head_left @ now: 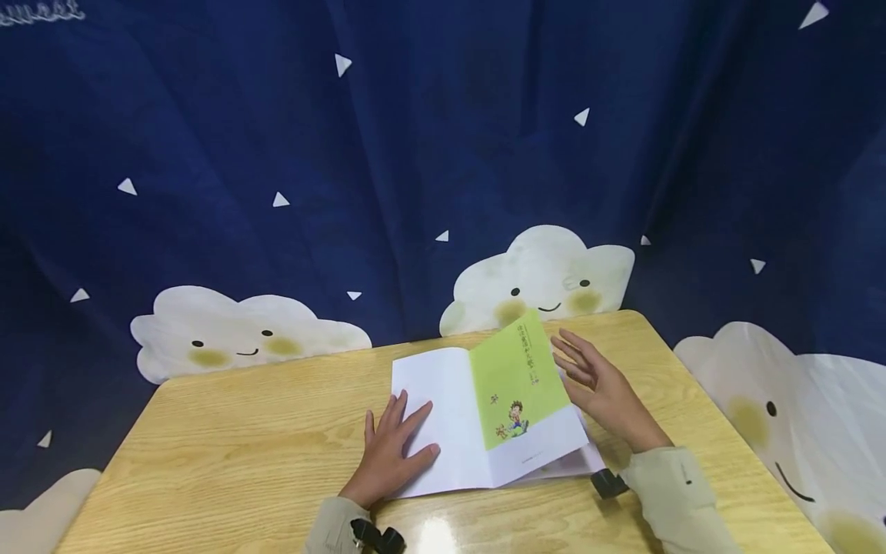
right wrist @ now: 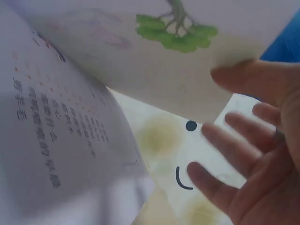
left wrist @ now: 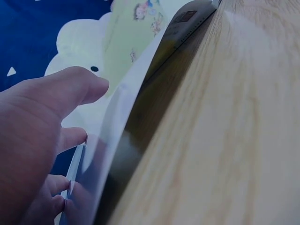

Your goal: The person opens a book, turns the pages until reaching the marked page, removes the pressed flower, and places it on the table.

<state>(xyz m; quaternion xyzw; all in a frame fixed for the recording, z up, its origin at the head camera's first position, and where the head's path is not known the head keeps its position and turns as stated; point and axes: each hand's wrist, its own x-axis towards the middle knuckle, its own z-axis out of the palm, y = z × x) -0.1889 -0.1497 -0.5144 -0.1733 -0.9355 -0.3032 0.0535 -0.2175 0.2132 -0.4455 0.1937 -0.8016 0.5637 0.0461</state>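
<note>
An open booklet [head_left: 443,369] lies on the wooden table, its left page plain white. Its right leaf, a green title page [head_left: 508,362] with a cartoon child and small vertical writing, is lifted and slants above the pages beneath. My left hand [head_left: 393,454] rests on the white page with spread fingers. Beside the lifted leaf's outer edge is my right hand [head_left: 609,396], fingers loosely extended. The right wrist view shows the leaf's underside [right wrist: 154,70] with a drawn tree; the thumb [right wrist: 248,77] overlaps it, and whether it touches is unclear. Printed text [right wrist: 51,131] shows on the page below.
The wooden table [head_left: 263,446] extends left of the booklet and in front of it. Behind hangs a dark blue curtain [head_left: 415,154] with white clouds and small triangles. Black wrist cameras [head_left: 379,536] sit on both sleeves.
</note>
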